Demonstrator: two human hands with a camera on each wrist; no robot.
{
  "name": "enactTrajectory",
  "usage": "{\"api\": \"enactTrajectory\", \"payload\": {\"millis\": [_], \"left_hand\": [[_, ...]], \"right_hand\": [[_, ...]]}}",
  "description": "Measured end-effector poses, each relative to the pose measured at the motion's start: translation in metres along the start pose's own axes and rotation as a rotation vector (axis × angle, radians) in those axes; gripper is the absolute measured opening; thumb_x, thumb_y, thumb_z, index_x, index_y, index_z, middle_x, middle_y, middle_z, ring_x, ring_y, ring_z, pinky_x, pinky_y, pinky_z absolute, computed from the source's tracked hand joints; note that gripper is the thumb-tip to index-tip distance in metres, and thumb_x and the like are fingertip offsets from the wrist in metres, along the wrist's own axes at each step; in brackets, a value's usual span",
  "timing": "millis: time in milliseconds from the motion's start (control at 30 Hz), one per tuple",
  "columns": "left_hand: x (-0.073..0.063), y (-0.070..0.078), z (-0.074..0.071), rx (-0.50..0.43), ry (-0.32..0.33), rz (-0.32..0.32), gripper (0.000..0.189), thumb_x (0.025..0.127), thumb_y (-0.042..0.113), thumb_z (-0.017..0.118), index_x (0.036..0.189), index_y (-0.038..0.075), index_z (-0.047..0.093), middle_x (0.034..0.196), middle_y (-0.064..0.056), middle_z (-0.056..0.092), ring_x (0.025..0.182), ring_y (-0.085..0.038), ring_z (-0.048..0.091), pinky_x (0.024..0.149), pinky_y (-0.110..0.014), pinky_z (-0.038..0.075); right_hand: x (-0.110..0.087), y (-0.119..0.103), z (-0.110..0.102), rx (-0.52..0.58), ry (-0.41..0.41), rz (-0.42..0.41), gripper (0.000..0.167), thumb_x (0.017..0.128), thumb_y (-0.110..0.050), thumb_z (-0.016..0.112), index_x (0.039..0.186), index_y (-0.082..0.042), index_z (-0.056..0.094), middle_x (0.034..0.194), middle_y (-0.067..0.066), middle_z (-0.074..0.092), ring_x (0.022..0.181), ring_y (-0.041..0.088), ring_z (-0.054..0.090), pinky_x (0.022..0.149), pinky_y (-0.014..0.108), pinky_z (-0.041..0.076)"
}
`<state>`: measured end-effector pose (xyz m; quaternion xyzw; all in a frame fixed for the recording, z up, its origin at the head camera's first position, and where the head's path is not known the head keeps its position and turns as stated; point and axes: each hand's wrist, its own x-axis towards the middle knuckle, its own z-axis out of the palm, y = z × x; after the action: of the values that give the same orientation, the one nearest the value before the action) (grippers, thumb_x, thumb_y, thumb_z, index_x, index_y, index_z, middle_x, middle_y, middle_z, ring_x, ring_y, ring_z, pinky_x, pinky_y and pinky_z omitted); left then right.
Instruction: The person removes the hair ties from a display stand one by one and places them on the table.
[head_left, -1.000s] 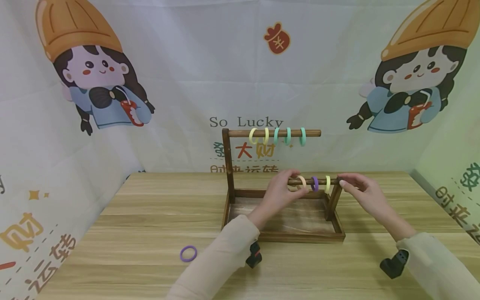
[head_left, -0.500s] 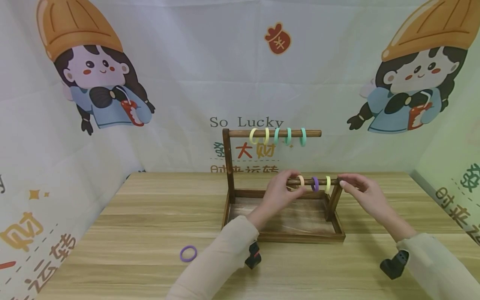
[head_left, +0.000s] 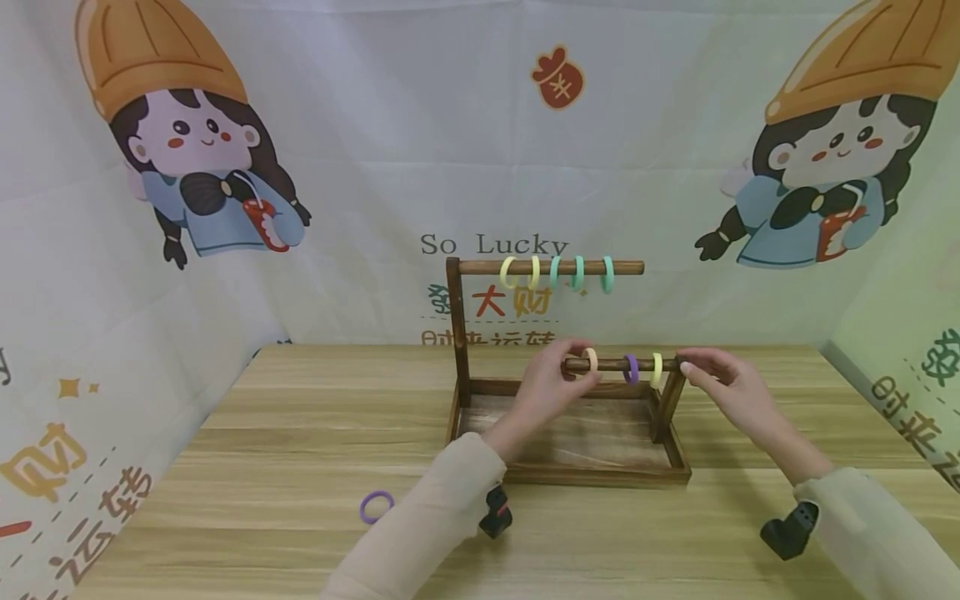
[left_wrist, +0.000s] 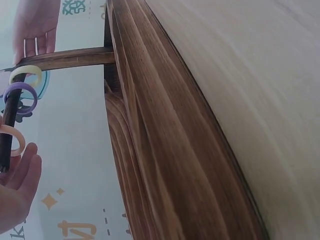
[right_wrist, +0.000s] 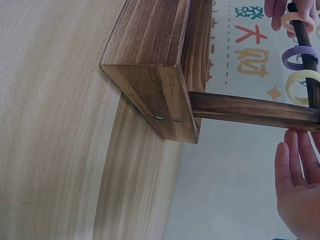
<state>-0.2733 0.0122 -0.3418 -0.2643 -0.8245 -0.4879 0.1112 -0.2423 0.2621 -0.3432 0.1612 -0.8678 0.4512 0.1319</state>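
Note:
My left hand (head_left: 551, 379) pinches a peach ring (head_left: 592, 360) between thumb and fingers, close to the free left end of the lower rod (head_left: 611, 365). The rod passes through this ring. Further right on the same rod hang a purple ring (head_left: 631, 369) and a pale yellow ring (head_left: 657, 371). My right hand (head_left: 731, 392) holds the wooden rack (head_left: 667, 404) at the top of its short right post, thumb in front. In the right wrist view, the fingers (right_wrist: 295, 160) of that hand reach up against the post.
Two yellow rings (head_left: 535, 272) and several green rings (head_left: 577, 272) hang on the rack's taller rod (head_left: 626, 267). Below is the rack's shallow tray (head_left: 600, 477). A loose purple ring (head_left: 375, 506) lies on the table (head_left: 300, 442), partly behind the left sleeve. A printed cloth (head_left: 375, 167) hangs behind.
My left hand has slid left along the lower rod with the peach ring, widening the gap to the purple ring. The left sleeve now overlaps the loose purple ring. My right hand stays in place.

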Motion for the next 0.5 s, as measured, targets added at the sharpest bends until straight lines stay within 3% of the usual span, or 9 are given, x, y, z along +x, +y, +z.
{"api": "enactTrajectory", "payload": {"millis": [200, 500], "left_hand": [[-0.002, -0.002, -0.007, -0.047, -0.008, -0.003, 0.036, 0.078, 0.01, 0.067, 0.111, 0.004, 0.055, 0.101, -0.003, 0.053, 0.083, -0.011, 0.054, 0.069, -0.018, 0.047], [-0.007, -0.004, -0.019, -0.111, -0.031, -0.075, 0.035, 0.08, 0.012, 0.065, 0.114, 0.008, 0.054, 0.103, -0.003, 0.05, 0.08, -0.013, 0.058, 0.065, -0.019, 0.049]], "right_hand": [[0.0, -0.001, 0.0, 0.002, 0.001, 0.001, 0.039, 0.093, -0.027, 0.046, 0.119, 0.001, 0.051, 0.113, 0.014, 0.053, 0.091, -0.003, 0.049, 0.073, 0.015, 0.042], [0.0, -0.001, 0.0, -0.001, 0.008, -0.008, 0.039, 0.093, -0.027, 0.047, 0.119, 0.001, 0.051, 0.112, 0.013, 0.054, 0.091, -0.004, 0.049, 0.073, 0.014, 0.042]]}}
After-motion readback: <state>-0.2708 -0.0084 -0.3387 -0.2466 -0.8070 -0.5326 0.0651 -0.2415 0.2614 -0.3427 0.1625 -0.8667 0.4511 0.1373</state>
